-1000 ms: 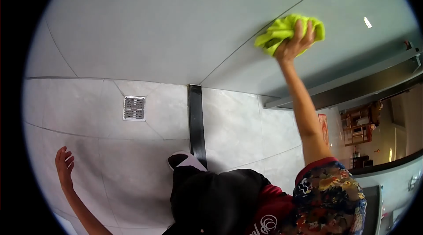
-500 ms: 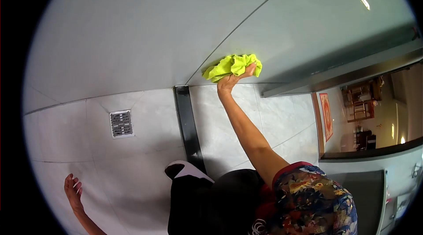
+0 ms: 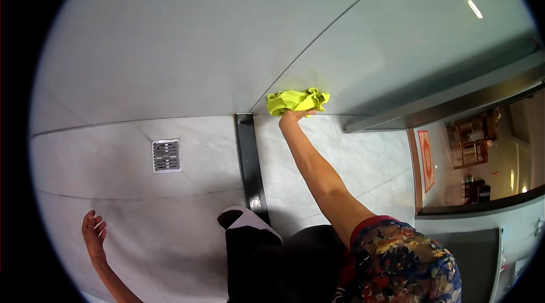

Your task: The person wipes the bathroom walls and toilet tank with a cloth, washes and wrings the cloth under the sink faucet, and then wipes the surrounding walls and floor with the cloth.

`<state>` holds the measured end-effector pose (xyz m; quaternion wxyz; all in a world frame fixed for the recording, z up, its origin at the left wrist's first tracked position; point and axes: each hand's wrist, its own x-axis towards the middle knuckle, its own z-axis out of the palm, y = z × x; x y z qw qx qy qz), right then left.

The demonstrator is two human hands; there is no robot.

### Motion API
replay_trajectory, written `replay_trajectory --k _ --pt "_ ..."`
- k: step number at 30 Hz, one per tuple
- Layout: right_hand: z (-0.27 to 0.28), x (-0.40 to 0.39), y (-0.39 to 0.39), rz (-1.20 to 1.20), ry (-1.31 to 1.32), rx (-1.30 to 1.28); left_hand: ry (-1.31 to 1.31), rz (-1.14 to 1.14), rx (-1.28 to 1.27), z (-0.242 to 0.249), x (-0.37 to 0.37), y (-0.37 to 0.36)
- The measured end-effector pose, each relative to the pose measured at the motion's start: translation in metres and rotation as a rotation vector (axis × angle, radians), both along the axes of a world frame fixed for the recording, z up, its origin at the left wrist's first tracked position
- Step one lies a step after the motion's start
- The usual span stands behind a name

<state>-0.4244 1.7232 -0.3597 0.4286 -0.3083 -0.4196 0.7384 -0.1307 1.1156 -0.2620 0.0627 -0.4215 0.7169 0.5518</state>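
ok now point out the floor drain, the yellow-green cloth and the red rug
floor drain (image 3: 167, 156), head view, middle of its grate
yellow-green cloth (image 3: 292, 100), head view, middle of its crumpled face
red rug (image 3: 426, 161), head view, middle of its patterned surface

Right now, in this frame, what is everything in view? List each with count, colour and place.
cloth: one, yellow-green, at the foot of the wall
wall: one stretch with seams, grey, beyond the floor
floor: one, pale grey tile, below the wall
drain cover: one, grey, in the floor at left
strip: one, black, across the floor
rug: one, red patterned, through the doorway
furniture: count unclear, brown, beyond the rug
shoe: one, white and dark, beside the strip
sleeve: one, multicoloured floral, lower right
right hand: one, bare, on the cloth
left hand: one, bare, lower left
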Motion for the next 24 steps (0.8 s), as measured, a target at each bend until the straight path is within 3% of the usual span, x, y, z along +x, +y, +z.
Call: replay_trajectory --k 1,4,5,8,9,11,12,13,14,15,16,18,20,22,24 --pt "0.006 -0.001 -0.001 -0.037 -0.041 -0.207 0.022 -0.001 0.001 0.002 0.000 -0.002" --pt "0.008 -0.001 0.002 0.030 -0.201 -0.024 0.058 -0.043 0.009 0.011 -0.007 -0.012" --pt "0.010 0.000 0.009 0.108 -0.227 -0.077 0.055 -0.087 0.006 0.018 -0.013 -0.022" --pt "-0.010 0.014 0.032 0.552 -0.121 -0.447 0.131 -0.080 -0.111 0.009 -0.017 -0.033" --pt "0.006 0.031 0.033 0.789 -0.136 -0.555 0.153 -0.098 -0.152 0.012 -0.020 -0.030" --pt "-0.007 0.053 0.036 1.139 -0.042 0.088 0.125 -0.140 -0.234 0.038 -0.041 -0.014" --pt "0.015 0.073 0.026 1.259 -0.148 0.914 0.157 -0.156 -0.261 0.041 -0.040 -0.002" --pt "0.039 0.094 0.015 1.026 -0.126 1.710 0.192 -0.175 -0.292 0.044 -0.037 0.007" --pt "0.078 0.115 -0.010 0.866 -0.263 2.184 0.187 -0.205 -0.216 0.042 -0.039 0.015" --pt "0.117 0.136 -0.034 0.609 -0.320 2.638 0.180 -0.238 -0.142 0.035 -0.046 0.024" --pt "0.134 0.149 -0.046 0.596 -0.339 2.762 0.178 -0.272 -0.072 0.027 -0.053 0.036" --pt "0.151 0.162 -0.054 0.786 -0.392 2.745 0.211 -0.351 0.098 0.020 -0.067 0.081" --pt "0.160 0.162 -0.055 1.067 -0.481 2.563 0.208 -0.504 0.178 0.013 -0.085 0.124" --pt "0.170 0.154 -0.052 1.464 -0.623 2.052 0.243 -0.609 0.301 0.010 -0.101 0.172" --pt "0.180 0.149 -0.046 1.714 -0.738 1.249 0.202 -0.753 0.423 0.009 -0.117 0.214"
